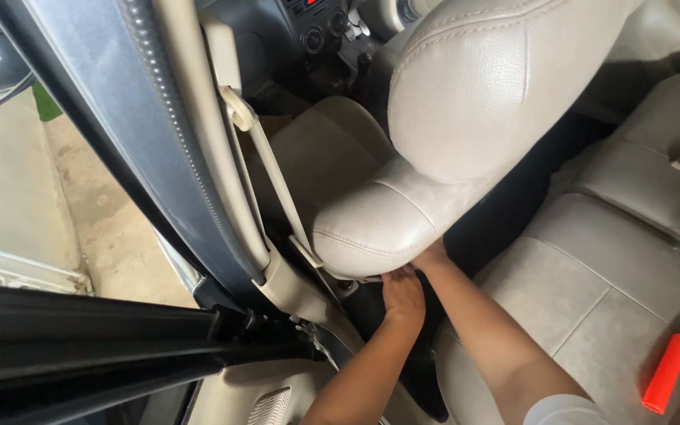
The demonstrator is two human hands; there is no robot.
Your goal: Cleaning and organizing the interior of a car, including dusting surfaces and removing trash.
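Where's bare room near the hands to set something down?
The rear seat cushion is bare between the right forearm and the orange handle. It is crowded under the front seat, where the left hand and right hand press by the door pillar.

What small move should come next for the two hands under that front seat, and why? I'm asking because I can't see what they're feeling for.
Probably slide the left hand further in under the base of the beige front seat. Its fingers only touch the lower edge, and the right hand is already mostly hidden beneath it. What lies underneath is out of sight, so this is a guess.
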